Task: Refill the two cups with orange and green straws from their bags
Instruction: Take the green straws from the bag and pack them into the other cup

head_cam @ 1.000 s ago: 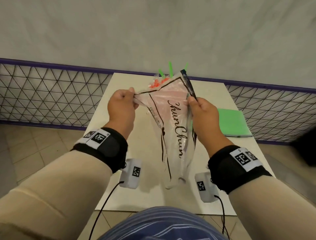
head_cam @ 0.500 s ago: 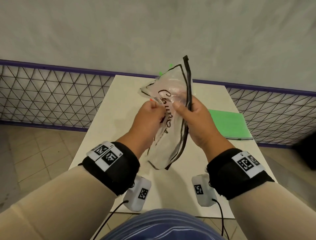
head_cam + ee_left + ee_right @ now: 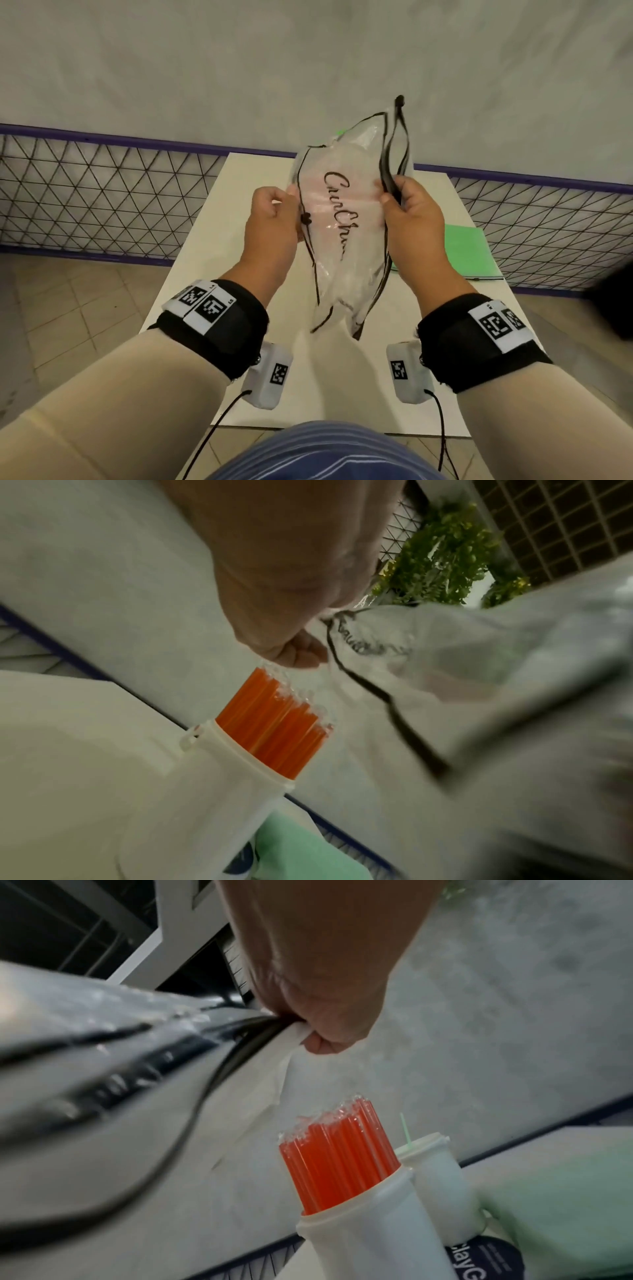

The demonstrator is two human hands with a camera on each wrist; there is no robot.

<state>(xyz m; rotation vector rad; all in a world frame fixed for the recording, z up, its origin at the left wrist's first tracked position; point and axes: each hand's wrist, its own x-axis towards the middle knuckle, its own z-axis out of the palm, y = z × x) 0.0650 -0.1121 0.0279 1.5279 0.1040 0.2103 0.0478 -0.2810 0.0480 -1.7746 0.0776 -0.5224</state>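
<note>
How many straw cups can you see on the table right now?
2. The cup packed with orange straws stands nearer the right wrist camera; the second cup, touching it just behind, shows one green straw. The held clear bag hides both from the head view.

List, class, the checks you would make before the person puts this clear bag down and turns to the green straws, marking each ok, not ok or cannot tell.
1. Clear bag held by both hands: ok; left hand pinches one edge, right hand the black-trimmed edge.
2. Bag emptied: ok; no straws visible inside.
3. Orange straws upright in their white cup: ok.
4. Second cup filled: not ok; one green straw shows.
5. Green bag on the table: ok.
6. Green bag open: cannot tell.
</note>
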